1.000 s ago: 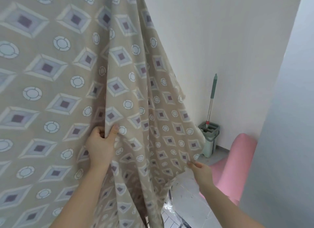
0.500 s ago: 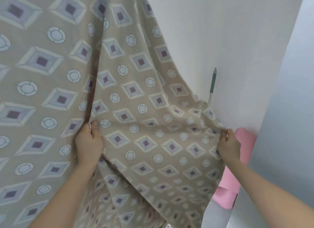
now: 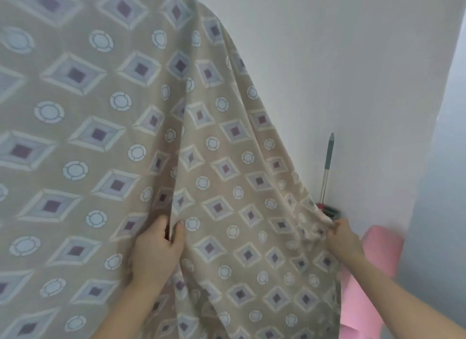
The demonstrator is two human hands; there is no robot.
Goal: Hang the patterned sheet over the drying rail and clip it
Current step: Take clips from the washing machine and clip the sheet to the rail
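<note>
The patterned sheet point(image 3: 106, 147) hangs draped from its top edge, soft, light and loose. The left hand point(image 3: 155, 254) pinches a vertical fold mid-sheet; the right hand point(image 3: 344, 237) grips the bunched side edge near the mop handle point(image 3: 327, 167). It is best held by its edges.

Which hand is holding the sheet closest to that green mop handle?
The right hand, pinching the bunched edge of the patterned sheet just below the mop handle. The left hand grips a fold nearer the sheet's middle.
</note>
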